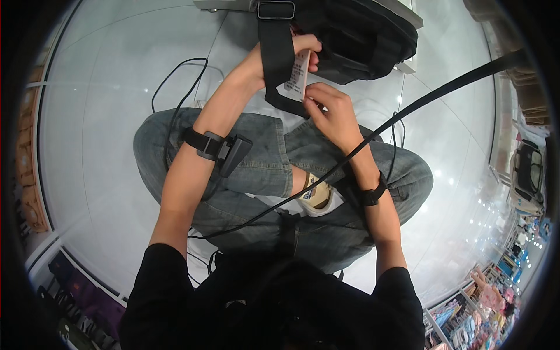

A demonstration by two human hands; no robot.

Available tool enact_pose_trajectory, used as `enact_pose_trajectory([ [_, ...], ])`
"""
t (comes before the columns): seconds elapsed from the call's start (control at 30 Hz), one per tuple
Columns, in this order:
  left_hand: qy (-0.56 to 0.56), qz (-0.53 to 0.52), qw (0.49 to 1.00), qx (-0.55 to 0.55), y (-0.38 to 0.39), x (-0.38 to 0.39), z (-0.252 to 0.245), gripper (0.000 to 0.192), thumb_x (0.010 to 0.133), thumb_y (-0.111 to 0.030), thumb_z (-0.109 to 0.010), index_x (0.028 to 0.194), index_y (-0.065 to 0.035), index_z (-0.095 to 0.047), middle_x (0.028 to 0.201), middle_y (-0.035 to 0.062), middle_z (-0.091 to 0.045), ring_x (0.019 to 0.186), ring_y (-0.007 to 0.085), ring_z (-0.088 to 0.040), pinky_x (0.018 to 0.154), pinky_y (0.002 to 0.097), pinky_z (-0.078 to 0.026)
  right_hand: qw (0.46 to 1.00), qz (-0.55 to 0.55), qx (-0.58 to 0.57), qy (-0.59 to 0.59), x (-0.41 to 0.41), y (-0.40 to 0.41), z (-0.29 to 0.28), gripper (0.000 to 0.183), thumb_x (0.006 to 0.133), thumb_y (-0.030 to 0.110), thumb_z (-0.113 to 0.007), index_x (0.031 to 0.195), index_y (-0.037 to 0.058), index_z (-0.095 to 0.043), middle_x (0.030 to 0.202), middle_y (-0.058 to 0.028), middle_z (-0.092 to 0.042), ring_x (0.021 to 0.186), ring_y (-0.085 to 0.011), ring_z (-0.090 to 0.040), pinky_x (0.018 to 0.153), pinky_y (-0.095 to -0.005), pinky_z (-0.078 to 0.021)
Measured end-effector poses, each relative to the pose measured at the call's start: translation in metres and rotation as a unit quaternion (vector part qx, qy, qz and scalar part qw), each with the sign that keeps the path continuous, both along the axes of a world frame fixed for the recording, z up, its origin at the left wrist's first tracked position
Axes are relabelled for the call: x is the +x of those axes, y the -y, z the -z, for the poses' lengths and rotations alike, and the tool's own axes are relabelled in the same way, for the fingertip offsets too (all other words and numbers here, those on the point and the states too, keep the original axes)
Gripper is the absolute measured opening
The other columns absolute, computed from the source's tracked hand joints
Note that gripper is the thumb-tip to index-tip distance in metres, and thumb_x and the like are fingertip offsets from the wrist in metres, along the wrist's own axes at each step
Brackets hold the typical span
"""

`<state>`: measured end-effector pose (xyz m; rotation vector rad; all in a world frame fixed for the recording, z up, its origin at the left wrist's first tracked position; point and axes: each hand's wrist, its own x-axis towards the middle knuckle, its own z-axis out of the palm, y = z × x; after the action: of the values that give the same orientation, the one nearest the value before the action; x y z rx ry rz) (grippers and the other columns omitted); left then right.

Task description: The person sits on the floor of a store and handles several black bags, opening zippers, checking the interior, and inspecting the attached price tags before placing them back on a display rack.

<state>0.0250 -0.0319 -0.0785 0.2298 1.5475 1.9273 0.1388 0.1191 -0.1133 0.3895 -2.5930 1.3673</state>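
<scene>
A white printed tag [299, 72] with an orange edge is held between my two hands, below a black bag [350, 39]. My left hand [308, 47] reaches behind the bag's wide black strap [275, 57], its curled fingers around the tag's upper end. At the tag's lower corner, the thumb and fingers of my right hand [333, 109] pinch it. A metal slide buckle [276, 10] sits high on the strap, which loops down beneath the tag. Part of the tag is hidden by the strap and my fingers.
I sit cross-legged on a glossy tiled floor [109, 131]. A black cable [280, 202] crosses over my legs and right forearm. Another thin cable [179, 103] loops beside my left knee. Shelves of goods [463, 323] line the lower right, and bags [30, 205] stand at left.
</scene>
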Motion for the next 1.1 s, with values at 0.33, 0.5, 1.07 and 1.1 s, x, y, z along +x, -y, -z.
enact_pose_trajectory([
  [0.33, 0.067, -0.05, 0.994, 0.071, 0.004, -0.016, -0.007, 0.029, 0.075, -0.031, -0.079, 0.085, -0.0087, -0.064, 0.069, 0.0039, -0.061, 0.062, 0.0141, -0.062, 0.058, 0.0289, -0.052, 0.859, 0.174, -0.43, 0.217, -0.014, -0.034, -0.007, 0.067, 0.097, 0.056, -0.045, 0.128, -0.0044, -0.047, 0.102, -0.0141, -0.065, 0.073, -0.0213, -0.067, 0.06, -0.0275, -0.05],
  [0.5, -0.017, 0.016, 0.996, -0.086, -0.001, 0.001, -0.021, 0.036, 0.076, -0.036, -0.08, 0.079, -0.0023, -0.07, 0.069, 0.0052, -0.063, 0.062, 0.0124, -0.06, 0.056, 0.027, -0.049, 0.859, 0.119, -0.481, 0.13, -0.014, -0.045, -0.014, 0.056, 0.102, 0.047, -0.041, 0.126, -0.0021, -0.051, 0.101, -0.0075, -0.066, 0.079, -0.0091, -0.055, 0.064, -0.0275, -0.0462],
  [1.07, -0.168, -0.021, 0.982, -0.083, 0.029, -0.018, -0.018, 0.03, 0.08, -0.029, -0.069, 0.086, 0.0003, -0.07, 0.074, 0.0053, -0.067, 0.072, 0.0149, -0.06, 0.069, 0.0293, -0.046, 0.697, -0.001, -0.716, 0.036, -0.021, -0.088, -0.075, 0.028, 0.099, 0.021, -0.052, 0.112, -0.0014, -0.064, 0.094, -0.0091, -0.067, 0.081, -0.0195, -0.057, 0.072, -0.0241, -0.0508],
  [1.1, -0.186, -0.015, 0.975, -0.123, 0.034, -0.02, -0.037, 0.028, 0.077, -0.025, -0.068, 0.089, -0.0008, -0.071, 0.075, 0.0092, -0.068, 0.071, 0.0194, -0.063, 0.069, 0.0318, -0.048, 0.705, 0.014, -0.709, 0.024, -0.022, -0.096, -0.089, 0.033, 0.1, 0.024, -0.051, 0.113, -0.0028, -0.065, 0.093, -0.0092, -0.068, 0.08, -0.0193, -0.058, 0.07, -0.0234, -0.0508],
])
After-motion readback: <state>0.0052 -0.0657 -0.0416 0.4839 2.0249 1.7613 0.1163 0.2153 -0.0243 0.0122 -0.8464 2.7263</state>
